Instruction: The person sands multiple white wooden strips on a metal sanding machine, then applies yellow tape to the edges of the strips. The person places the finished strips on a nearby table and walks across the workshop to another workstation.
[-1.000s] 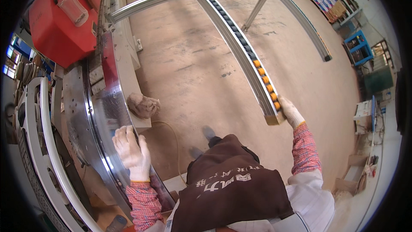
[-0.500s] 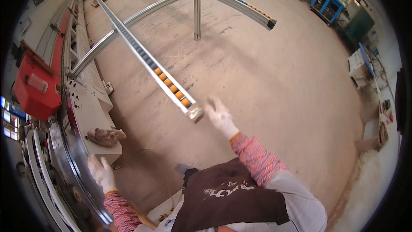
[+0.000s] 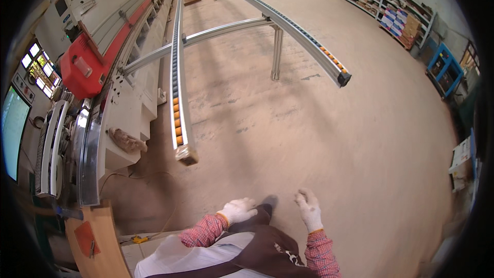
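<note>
My left hand, in a white knit glove, hangs in front of my body beside the dark apron. Its fingers stretch to the right and hold nothing. To the right, my right hand, also gloved, is raised over the floor with loosely bent fingers apart and nothing in them. Ahead of both hands is the near end of a narrow metal roller rail, with orange rollers close to me and dark ones farther off. Tape wraps its end cap. Neither hand touches the rail.
A second roller rail runs at the right, on a post and joined by a crossbar. Along the left stands a long machine with a red housing, a crumpled cloth and a screen. A wooden board is near left.
My view has swung left, and the rails now sit differently in it. My right hand has come away from the rail's end; my left hand has left the machine's side and come before my body.
</note>
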The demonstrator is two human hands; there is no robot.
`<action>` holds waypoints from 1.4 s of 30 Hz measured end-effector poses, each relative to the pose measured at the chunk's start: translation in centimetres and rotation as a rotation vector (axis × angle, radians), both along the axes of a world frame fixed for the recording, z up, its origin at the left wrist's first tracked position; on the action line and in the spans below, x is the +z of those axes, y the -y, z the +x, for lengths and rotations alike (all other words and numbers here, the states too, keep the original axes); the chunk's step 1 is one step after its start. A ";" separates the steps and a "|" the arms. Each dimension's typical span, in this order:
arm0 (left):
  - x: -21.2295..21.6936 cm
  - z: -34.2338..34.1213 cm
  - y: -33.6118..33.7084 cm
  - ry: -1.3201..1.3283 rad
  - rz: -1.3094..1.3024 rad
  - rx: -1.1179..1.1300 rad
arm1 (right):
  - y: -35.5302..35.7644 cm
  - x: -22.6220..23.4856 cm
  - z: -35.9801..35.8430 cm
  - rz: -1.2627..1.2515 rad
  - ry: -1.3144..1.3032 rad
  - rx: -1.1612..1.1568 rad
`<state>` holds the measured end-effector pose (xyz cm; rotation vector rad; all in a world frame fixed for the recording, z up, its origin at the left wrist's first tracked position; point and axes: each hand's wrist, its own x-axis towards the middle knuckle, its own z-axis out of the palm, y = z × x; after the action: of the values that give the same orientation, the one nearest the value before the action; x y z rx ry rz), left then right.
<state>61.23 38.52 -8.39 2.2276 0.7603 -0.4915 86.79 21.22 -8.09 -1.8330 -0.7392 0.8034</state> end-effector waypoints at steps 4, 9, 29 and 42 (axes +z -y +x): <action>1.8 13.4 -3.2 0.125 0.113 -0.057 | 3.6 -0.4 10.7 0.060 -0.033 -0.257; 2.4 30.5 -8.6 0.683 0.304 0.395 | 21.3 -12.8 20.1 -0.183 -0.109 -0.643; 10.5 66.0 -29.6 0.044 0.574 0.139 | 13.4 -19.6 59.8 -0.757 -0.432 -0.296; 4.6 88.5 -27.6 -0.197 0.002 0.319 | -22.1 -18.9 110.0 -0.235 -0.365 -0.416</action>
<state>149.73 66.15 -3.82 2.0266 1.1955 -0.5549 196.79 43.37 -26.95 -1.8829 -0.0258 0.9363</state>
